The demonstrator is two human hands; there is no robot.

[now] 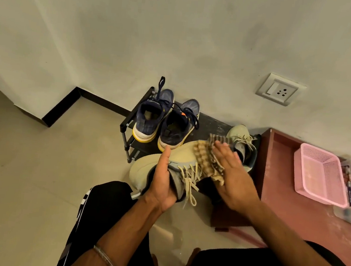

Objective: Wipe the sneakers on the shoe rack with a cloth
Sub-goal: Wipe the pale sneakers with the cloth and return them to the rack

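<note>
Head view: your left hand [162, 182] grips the beige sneaker [163, 163] at center, off the shoe rack [211, 123]. Your right hand [233, 175], fingers straight, presses the checked cloth [205, 157] on it. Blue sneakers [164, 121] sit on the rack at 12 o'clock.

no readable text, labels or numbers.

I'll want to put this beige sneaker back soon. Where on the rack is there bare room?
The rack top shows bare between the navy pair and the other beige sneaker by the wall. Its left end is crowded by the navy pair.
</note>
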